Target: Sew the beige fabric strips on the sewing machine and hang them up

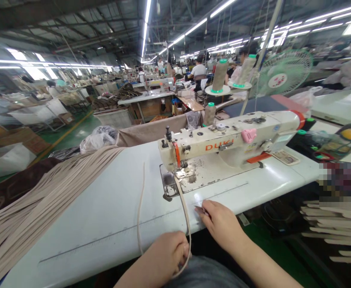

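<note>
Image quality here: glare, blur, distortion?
Head view: ceiling lights blown out, glare on the white table beside the right hand; head view: distant workers soft; head view: fan looks stretched, pixelated patch at right edge.

- A fan (297,68) with a pale green cage stood at the upper right.
- Long strip lights (179,39) crossed the top of the frame beneath a dark roof.
- A person in a white top (198,71) was at the upper centre, among other workers.
- Another sewing machine (160,83) stood near the upper centre on a white tabletop (147,96).
- A crumpled clear plastic bag (99,139) lay left of centre.
- Brown cardboard (22,138) and a white container (5,162) sat at the left edge.
- A yellow line (61,137) ran along the green floor (81,129), left of centre.
</note>
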Tool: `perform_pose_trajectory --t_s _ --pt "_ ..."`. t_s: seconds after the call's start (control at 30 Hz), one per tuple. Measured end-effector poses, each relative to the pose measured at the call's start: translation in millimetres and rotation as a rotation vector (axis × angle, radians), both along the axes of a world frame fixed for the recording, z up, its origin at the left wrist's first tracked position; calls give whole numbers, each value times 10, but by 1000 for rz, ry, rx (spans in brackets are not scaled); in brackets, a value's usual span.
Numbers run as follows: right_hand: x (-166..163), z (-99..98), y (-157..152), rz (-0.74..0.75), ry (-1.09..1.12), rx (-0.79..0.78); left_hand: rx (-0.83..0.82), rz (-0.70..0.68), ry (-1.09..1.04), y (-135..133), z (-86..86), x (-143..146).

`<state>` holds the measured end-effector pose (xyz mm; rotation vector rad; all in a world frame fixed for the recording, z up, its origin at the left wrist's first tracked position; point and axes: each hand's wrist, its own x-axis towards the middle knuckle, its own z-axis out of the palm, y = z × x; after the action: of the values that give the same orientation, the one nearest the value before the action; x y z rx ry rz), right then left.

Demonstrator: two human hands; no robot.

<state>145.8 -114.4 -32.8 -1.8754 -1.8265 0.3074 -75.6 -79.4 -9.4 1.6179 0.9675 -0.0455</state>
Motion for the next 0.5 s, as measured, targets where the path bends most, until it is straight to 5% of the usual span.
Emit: perform_pose_trajectory --t_s 0.1,0.23,0.37,0.5 --pt "-7 8 46 56 163 55 -224 -89 -166 -54 110 39" --pt "-15 11 161 202 211 130 -299 -201 -255 -74 169 103" --pt "-23 -79 327 352 144 167 -300 -179 -322 -47 -150 60" --pt "-28 -172 464 376 121 217 -130 -100 -90 -5 -409 -125"
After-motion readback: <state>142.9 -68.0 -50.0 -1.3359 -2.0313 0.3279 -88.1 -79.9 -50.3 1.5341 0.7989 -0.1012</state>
